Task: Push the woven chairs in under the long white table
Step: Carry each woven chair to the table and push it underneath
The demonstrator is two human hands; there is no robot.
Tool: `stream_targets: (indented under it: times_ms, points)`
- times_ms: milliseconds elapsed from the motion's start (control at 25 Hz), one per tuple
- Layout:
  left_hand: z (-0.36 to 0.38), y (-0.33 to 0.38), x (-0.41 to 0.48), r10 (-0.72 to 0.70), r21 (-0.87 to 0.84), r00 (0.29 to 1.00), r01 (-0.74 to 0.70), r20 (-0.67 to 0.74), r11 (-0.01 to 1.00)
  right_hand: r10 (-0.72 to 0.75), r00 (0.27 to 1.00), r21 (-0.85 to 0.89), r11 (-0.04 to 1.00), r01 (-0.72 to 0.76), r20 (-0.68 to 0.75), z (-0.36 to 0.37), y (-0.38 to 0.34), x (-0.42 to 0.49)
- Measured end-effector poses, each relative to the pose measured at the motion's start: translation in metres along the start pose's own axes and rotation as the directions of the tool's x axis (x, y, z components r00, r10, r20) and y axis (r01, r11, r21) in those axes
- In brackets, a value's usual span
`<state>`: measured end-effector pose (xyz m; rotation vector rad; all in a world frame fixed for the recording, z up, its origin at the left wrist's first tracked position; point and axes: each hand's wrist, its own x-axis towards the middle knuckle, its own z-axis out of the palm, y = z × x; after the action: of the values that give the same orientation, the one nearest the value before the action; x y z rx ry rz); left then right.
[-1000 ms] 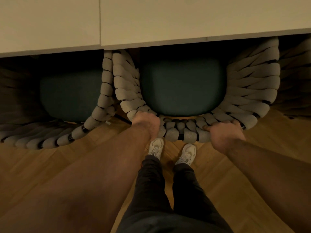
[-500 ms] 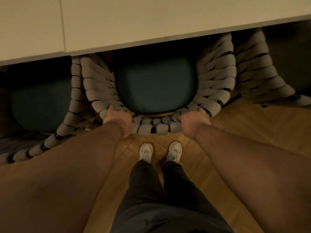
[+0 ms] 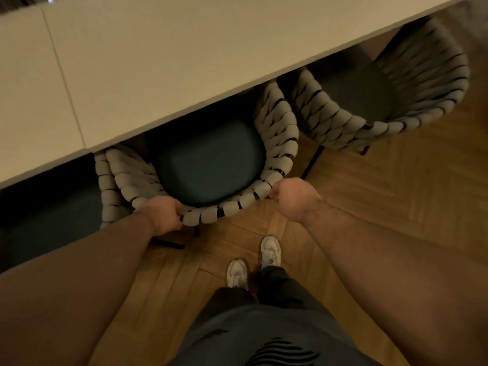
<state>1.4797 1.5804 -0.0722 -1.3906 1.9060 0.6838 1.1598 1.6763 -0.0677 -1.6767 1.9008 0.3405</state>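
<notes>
Head camera looks down on a white surface (image 3: 184, 62) whose long edge runs on a slant from lower left to upper right. Three woven chairs stand along the near side of that edge.

The middle chair (image 3: 277, 133) has its open front pointing away from the person and in under the surface. Its front-to-back axis lies roughly square to the edge. The front of its dark green seat cushion (image 3: 208, 165) is hidden beneath the surface, while the curved woven back bulges out from the edge toward the person.

The left hand (image 3: 163, 215) grips the back rim at its left bend, fingers curled over the top of the weave. The right hand (image 3: 293, 198) is closed like a fist at the right bend of the same rim, its fingers curled against the weave; the fingertips are hidden.

Further up the edge, near the end of the surface, the right chair (image 3: 330, 122) stands with much of its seat showing, its back turned to the lower right. Down the edge, the left chair (image 3: 108, 196) sits just beside the middle chair, arm against arm, mostly in shadow.

Out from the edge lies a parquet floor (image 3: 396, 194), where two white shoes (image 3: 237, 273) stand just behind the middle chair's back.
</notes>
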Motion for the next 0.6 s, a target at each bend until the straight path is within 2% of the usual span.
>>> stream_targets:
  times_ms: [80,200,320,440,600]
  points:
    - [-0.009,0.003,-0.014,0.005,-0.103,0.996,-0.014,-0.087,0.995,0.072,0.997,0.069,0.995,-0.069,-0.041,-0.007,0.008,-0.024]
    - [-0.017,0.030,-0.028,0.063,-0.215,0.977,-0.107,-0.203,0.971,0.160,0.982,0.106,0.983,-0.150,-0.098,-0.021,0.026,-0.063]
    - [-0.034,0.068,-0.040,0.115,-0.221,0.945,-0.188,-0.305,0.957,0.217,0.960,0.166,0.968,-0.188,-0.179,-0.037,0.048,-0.090]
    - [-0.051,0.119,-0.047,0.175,-0.160,0.923,-0.241,-0.344,0.957,0.290,0.930,0.249,0.940,-0.232,-0.227,-0.054,0.084,-0.113]
    - [-0.070,0.198,-0.046,0.207,-0.146,0.903,-0.279,-0.377,0.949,0.298,0.910,0.231,0.944,-0.236,-0.289,-0.078,0.149,-0.131]
